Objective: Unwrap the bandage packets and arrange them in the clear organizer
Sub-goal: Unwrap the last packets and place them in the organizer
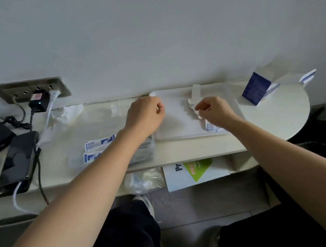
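My left hand (pixel 147 114) hovers over the left end of the pale tray-like organizer (pixel 179 128). Its fingers are curled and pinch a thin white sliver of wrapper (pixel 157 108). My right hand (pixel 216 112) is over the tray's right part and pinches a crumpled white bandage piece (pixel 194 107) at its fingertips. A white bandage strip (pixel 196 92) lies at the tray's far edge. A blue-and-white packet (pixel 211 127) shows under my right wrist. More sealed packets (pixel 99 142) lie in a pile on the table, partly hidden by my left forearm.
A blue box (pixel 255 89) with open flaps stands at the right on the rounded table end (pixel 291 112). Crumpled clear plastic (pixel 65 114), a phone (pixel 18 162), cables and a wall socket (pixel 32 90) fill the left. The shelf below holds a bag and a printed box (pixel 196 172).
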